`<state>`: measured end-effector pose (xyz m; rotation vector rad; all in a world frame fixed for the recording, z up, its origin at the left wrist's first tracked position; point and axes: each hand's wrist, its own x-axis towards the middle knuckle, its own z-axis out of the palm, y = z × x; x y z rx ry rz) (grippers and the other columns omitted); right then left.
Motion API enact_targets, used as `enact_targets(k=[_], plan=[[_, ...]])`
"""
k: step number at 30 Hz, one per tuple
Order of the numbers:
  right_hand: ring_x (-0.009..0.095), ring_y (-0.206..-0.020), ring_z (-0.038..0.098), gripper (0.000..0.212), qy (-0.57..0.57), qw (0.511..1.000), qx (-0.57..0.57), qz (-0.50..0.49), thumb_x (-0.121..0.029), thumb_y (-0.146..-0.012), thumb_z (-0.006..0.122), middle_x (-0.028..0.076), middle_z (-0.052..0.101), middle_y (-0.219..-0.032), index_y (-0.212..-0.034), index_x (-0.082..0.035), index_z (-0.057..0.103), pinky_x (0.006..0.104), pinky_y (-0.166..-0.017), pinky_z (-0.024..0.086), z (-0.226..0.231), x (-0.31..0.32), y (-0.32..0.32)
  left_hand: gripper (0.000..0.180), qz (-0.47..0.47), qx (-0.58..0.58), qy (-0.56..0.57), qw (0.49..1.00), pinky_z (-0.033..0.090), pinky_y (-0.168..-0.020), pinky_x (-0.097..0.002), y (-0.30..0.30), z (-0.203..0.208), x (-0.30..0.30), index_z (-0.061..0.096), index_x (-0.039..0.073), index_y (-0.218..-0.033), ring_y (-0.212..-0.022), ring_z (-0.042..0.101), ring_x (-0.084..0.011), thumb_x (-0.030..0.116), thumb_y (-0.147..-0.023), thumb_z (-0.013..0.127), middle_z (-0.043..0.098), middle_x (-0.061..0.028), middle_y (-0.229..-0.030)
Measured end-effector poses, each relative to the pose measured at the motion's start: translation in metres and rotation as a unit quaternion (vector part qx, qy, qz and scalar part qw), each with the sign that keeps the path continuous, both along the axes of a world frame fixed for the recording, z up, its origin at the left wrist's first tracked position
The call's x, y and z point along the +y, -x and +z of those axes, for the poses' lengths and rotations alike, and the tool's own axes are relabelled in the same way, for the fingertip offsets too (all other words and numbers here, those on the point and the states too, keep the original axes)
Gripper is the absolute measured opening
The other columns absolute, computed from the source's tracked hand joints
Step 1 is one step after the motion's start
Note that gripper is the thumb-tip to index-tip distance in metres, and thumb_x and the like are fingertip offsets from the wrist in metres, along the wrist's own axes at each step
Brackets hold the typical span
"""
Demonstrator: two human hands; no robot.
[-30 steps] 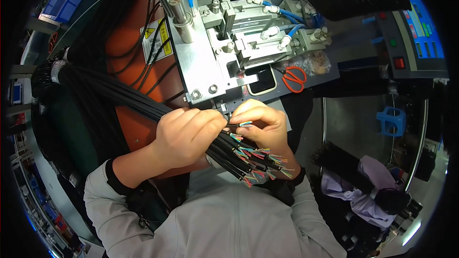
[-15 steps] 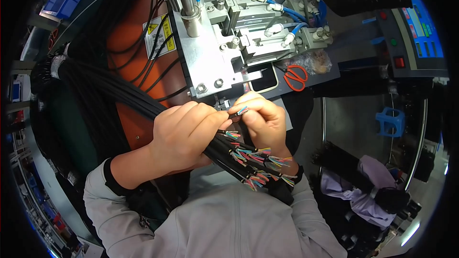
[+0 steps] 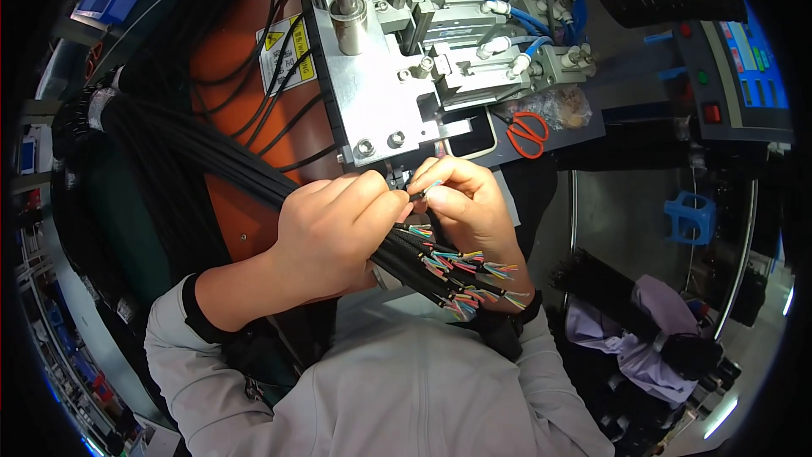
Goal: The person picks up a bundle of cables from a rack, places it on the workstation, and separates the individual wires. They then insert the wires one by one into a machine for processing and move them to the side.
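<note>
My left hand (image 3: 338, 224) is closed around a thick bundle of black cables (image 3: 245, 167) that comes in from the left. Past this hand the cable ends fan out, with thin coloured wires (image 3: 452, 267) showing at their stripped tips. One cable end (image 3: 417, 196) stands apart from the rest, held between my left thumb side and my right hand (image 3: 461, 203). The right thumb and forefinger pinch its tip, hiding most of its wires. Both hands are just in front of the metal fixture (image 3: 385, 106) of a machine.
Pneumatic clamps (image 3: 482, 68) with blue hoses sit behind the fixture. Red-handled scissors (image 3: 529, 134) lie to the right, near a clear plastic bag (image 3: 558, 108). Farther right are a control screen (image 3: 753, 68) and a blue stool (image 3: 692, 217). More black cable bundles (image 3: 596, 283) hang at lower right.
My right fingers have closed over the coloured wires of the single cable end, which showed more before. The view has shifted slightly, and the bundle's tips sit a little higher.
</note>
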<state>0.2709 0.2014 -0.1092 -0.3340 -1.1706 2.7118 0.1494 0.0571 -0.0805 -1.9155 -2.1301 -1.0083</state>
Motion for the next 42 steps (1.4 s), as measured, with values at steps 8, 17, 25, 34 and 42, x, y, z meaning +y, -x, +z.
enact_targets(k=[8, 17, 25, 34, 42], plan=[[0.016, -0.081, 0.065, 0.006, -0.154, 0.985, -0.042, -0.061, 0.004, -0.086, 0.062, 0.010, 0.063, -0.095, -0.092, 0.005, 0.063, 0.0264, -0.070, 0.052, 0.013, -0.005, 0.006, 0.017, -0.009, -0.023, 0.020, 0.999, 0.039, -0.050, -0.0314, 0.008, 0.005, 0.001, 0.057, 0.007, -0.078, -0.055, 0.053, -0.0213, 0.014, -0.068, 0.070, 0.046, -0.0040, -0.067], [0.015, -0.071, 0.056, 0.005, -0.461, 0.852, 0.054, -0.242, 0.000, -0.081, 0.058, 0.009, 0.062, -0.080, -0.082, 0.003, 0.062, 0.0274, -0.067, 0.045, 0.010, -0.017, -0.001, 0.015, 0.141, -0.389, -0.060, 0.909, 0.044, -0.053, -0.0292, 0.032, 0.060, -0.018, 0.061, 0.001, -0.083, -0.056, 0.054, -0.0103, 0.012, -0.079, 0.070, 0.059, -0.0030, -0.068], [0.021, -0.060, 0.059, 0.012, -0.648, 0.733, 0.183, -0.098, 0.001, -0.072, 0.071, 0.007, 0.064, -0.072, -0.082, -0.003, 0.067, 0.0302, -0.057, 0.045, 0.017, -0.039, 0.010, 0.020, 0.117, -0.596, -0.101, 0.788, 0.036, -0.045, -0.0212, 0.056, 0.073, -0.024, 0.064, 0.001, -0.085, -0.051, 0.046, -0.0025, 0.019, -0.092, 0.062, 0.059, 0.0009, -0.065], [0.019, -0.061, 0.059, 0.008, -0.637, 0.747, 0.163, -0.096, 0.001, -0.072, 0.070, 0.007, 0.064, -0.071, -0.079, -0.002, 0.067, 0.0274, -0.058, 0.045, 0.016, -0.036, 0.017, 0.018, 0.096, -0.620, -0.113, 0.771, 0.034, -0.045, -0.0189, 0.065, 0.069, -0.021, 0.064, 0.003, -0.087, -0.050, 0.045, -0.0016, 0.020, -0.092, 0.062, 0.060, 0.0005, -0.067], [0.019, -0.061, 0.061, 0.006, -0.635, 0.752, 0.155, -0.093, 0.002, -0.073, 0.068, 0.008, 0.065, -0.070, -0.079, 0.000, 0.067, 0.0275, -0.059, 0.046, 0.015, -0.035, 0.015, 0.017, 0.082, -0.614, -0.104, 0.778, 0.036, -0.047, -0.0190, 0.062, 0.068, -0.024, 0.064, 0.003, -0.088, -0.055, 0.047, -0.0017, 0.020, -0.092, 0.062, 0.060, 0.0007, -0.069]])
